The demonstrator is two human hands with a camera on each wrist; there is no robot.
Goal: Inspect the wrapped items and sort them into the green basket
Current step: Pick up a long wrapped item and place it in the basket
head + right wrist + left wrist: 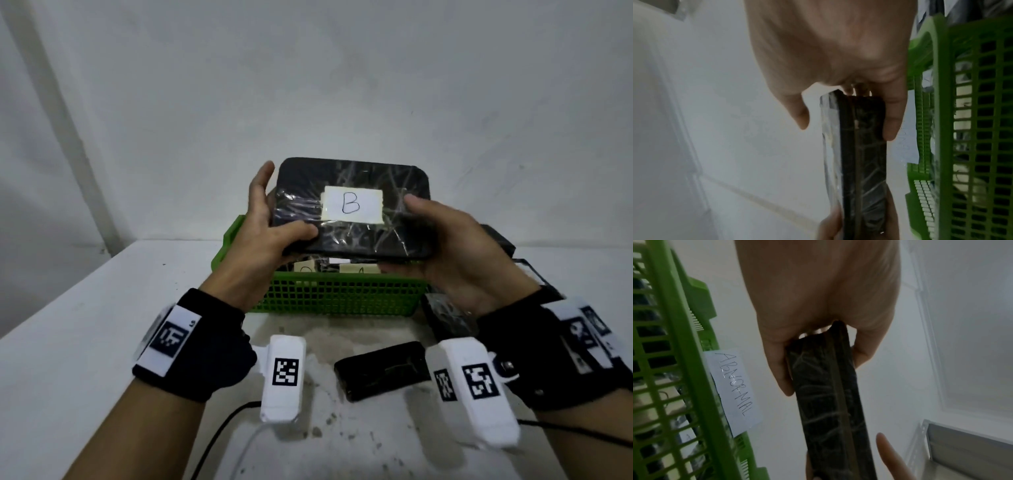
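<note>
Now, held item: the wrapped black pack marked "B" hangs directly above the green basket, long axis running left to right.
Hands: left hand and right hand each clasp one short end, equally near.
Basket: labelled packs already lie inside; an "ABNORMAL" tag is on its wall.
Around: two more wrapped packs lie on the table, clear of the drop.

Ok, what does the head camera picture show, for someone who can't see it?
Two hands, left hand and right hand, hold a black plastic-wrapped item labelled B above a green basket on a white table.
</note>
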